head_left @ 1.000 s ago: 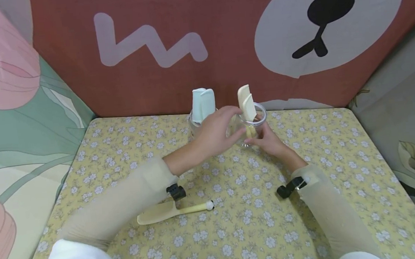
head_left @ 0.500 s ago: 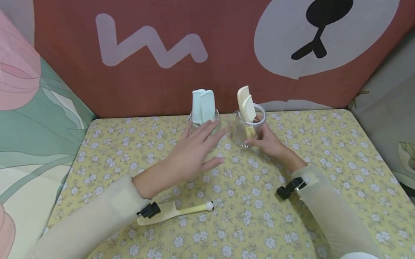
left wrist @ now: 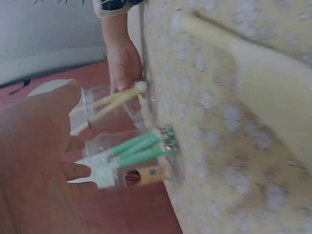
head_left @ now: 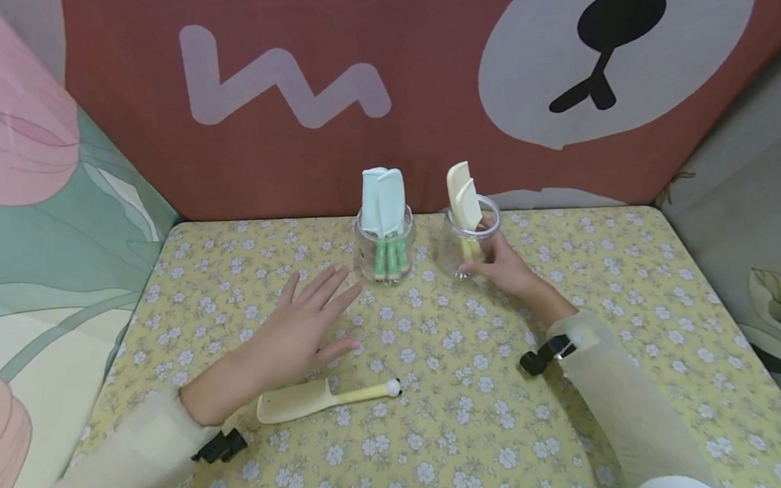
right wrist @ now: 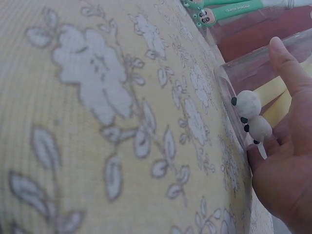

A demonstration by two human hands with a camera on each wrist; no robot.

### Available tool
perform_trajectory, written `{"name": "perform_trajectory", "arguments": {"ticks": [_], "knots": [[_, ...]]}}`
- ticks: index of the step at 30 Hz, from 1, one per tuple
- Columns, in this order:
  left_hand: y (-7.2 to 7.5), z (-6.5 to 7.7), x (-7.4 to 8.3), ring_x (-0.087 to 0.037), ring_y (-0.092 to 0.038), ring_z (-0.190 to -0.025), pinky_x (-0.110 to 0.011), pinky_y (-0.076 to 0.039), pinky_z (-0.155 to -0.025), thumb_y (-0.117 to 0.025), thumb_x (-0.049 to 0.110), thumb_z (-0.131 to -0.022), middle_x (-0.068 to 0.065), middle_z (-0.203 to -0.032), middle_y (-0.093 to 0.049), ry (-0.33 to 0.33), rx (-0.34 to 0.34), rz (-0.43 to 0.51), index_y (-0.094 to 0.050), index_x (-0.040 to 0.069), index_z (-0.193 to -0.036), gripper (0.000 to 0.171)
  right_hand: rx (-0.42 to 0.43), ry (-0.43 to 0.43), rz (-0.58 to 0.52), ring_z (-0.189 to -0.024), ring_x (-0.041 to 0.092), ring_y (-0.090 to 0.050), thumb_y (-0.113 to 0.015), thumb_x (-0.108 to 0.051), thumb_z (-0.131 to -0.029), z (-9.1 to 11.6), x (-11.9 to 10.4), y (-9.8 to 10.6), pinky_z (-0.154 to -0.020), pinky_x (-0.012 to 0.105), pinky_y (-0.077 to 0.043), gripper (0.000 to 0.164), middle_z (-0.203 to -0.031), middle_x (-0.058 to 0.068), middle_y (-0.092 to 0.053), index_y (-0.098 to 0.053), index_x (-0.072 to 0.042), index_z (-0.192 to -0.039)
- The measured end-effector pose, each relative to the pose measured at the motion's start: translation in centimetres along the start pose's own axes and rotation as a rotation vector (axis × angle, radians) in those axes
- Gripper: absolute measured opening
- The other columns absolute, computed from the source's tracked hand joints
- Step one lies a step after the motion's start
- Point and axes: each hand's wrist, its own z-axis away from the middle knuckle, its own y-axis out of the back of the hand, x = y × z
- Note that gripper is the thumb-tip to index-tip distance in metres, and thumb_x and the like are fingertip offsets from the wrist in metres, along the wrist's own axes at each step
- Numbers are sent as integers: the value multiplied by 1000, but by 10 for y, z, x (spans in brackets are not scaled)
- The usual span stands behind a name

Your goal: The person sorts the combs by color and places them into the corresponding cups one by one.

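Observation:
My left hand (head_left: 294,334) is spread above the table with straight fingers and holds nothing. Just below it lies a cream comb (head_left: 296,402), its yellow handle tipped with a white ball-shaped head. My right hand (head_left: 507,271) grips the right side of a clear glass jar (head_left: 448,250). Cream combs (head_left: 463,197) stand in that jar, heads up; their white animal-head handle ends (right wrist: 249,103) show at its bottom in the right wrist view. Left of it is a second glass jar (head_left: 362,260) holding several pale blue combs (head_left: 383,200) with green handles (left wrist: 139,148).
A flowered yellow cloth (head_left: 420,427) covers the table. Behind both jars rises a reddish-brown printed backdrop (head_left: 435,116), close to the table's back edge. Printed fabric (head_left: 42,251) also hangs at the left side.
My left hand has drawn away from the right jar, passing in front of the left jar, and come back toward the lower left, near the lying comb. My right hand stays on its jar.

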Motion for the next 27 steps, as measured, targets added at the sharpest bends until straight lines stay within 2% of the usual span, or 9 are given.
{"name": "perform_trajectory", "arguments": {"ticks": [4, 7, 16, 20, 23, 27], "knots": [[-11, 22, -8, -38, -27, -150, -71, -19, -115, -66, 46, -98, -17, -165, -26, -9, 8, 45, -38, 10, -158, 76, 12, -9, 15, -147, 39, -29, -73, 7, -89, -3, 12, 2, -120, 55, -24, 100, -164, 19, -26, -9, -13, -163], [-18, 37, -12, -37, -28, -150, -69, -22, -115, -68, 46, -97, -18, -164, -27, -7, -24, 75, -37, 9, -158, 78, 14, -23, 29, -145, 38, -34, -75, 4, -90, -2, 13, 2, -118, 54, -28, 99, -163, 17, -29, -11, -15, -163], [-36, 71, -19, -40, -41, -142, -61, -38, -109, -72, 45, -94, -22, -159, -37, 35, -137, 207, -41, 5, -155, 80, 25, -34, 52, -145, 36, -35, -76, -1, -90, -1, 13, 2, -119, 52, -27, 98, -163, 15, -30, -13, -18, -163], [-43, 80, -22, -41, -43, -140, -60, -40, -109, -81, 47, -84, -20, -157, -40, 86, -166, 238, -43, 7, -154, 89, 22, -37, 51, -141, 38, -40, -76, 0, -90, 0, 12, 2, -114, 54, -35, 98, -162, 16, -32, -12, -18, -163], [-45, 83, -24, -39, -49, -134, -57, -44, -107, -89, 47, -74, -18, -152, -46, 102, -161, 240, -45, 8, -153, 99, 22, -36, 50, -140, 39, -40, -76, 1, -90, -1, 10, 2, -112, 55, -36, 98, -162, 17, -31, -12, -17, -163], [-48, 85, -25, -25, -60, -115, -44, -54, -95, -92, 47, -69, -10, -136, -57, 105, -164, 232, -51, 7, -148, 97, 21, -42, 58, -144, 37, -35, -76, 0, -90, -1, 11, 3, -116, 53, -32, 99, -164, 15, -28, -11, -17, -163]]}}
